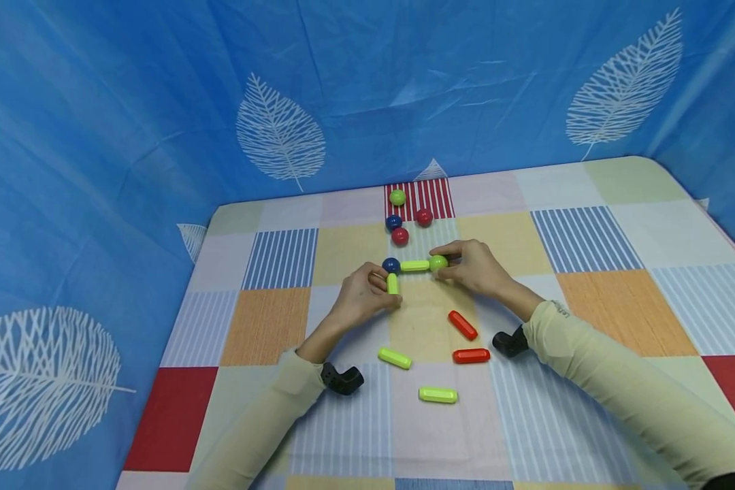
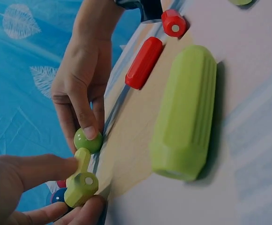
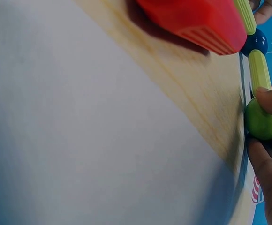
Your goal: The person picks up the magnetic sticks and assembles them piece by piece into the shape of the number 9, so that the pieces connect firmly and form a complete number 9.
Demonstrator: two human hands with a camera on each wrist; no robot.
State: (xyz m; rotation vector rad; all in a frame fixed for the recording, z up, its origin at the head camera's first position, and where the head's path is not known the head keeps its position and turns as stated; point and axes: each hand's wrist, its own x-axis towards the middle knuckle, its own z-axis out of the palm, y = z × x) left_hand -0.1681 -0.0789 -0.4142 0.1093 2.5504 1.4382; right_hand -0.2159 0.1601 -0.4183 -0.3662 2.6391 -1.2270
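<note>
A dark blue ball (image 1: 390,265) joins two yellow-green rods at a corner. One rod (image 1: 414,266) runs right to a green ball (image 1: 438,263); the other rod (image 1: 393,283) points toward the person. My left hand (image 1: 358,297) holds this near rod between thumb and fingers, close to the blue ball. At the other end, my right hand (image 1: 474,267) pinches the green ball, its thumb tip beside the rod's end in the right wrist view. The near rod's free end, with a pale round spot (image 2: 88,181), faces the left wrist camera.
Behind the joined pieces lie a green ball (image 1: 397,197), a blue ball (image 1: 394,222) and two red balls (image 1: 425,217). Nearer the person are two red rods (image 1: 462,325) and two loose yellow-green rods (image 1: 437,395). A blue curtain (image 1: 404,88) hangs behind the patchwork tablecloth (image 1: 343,422).
</note>
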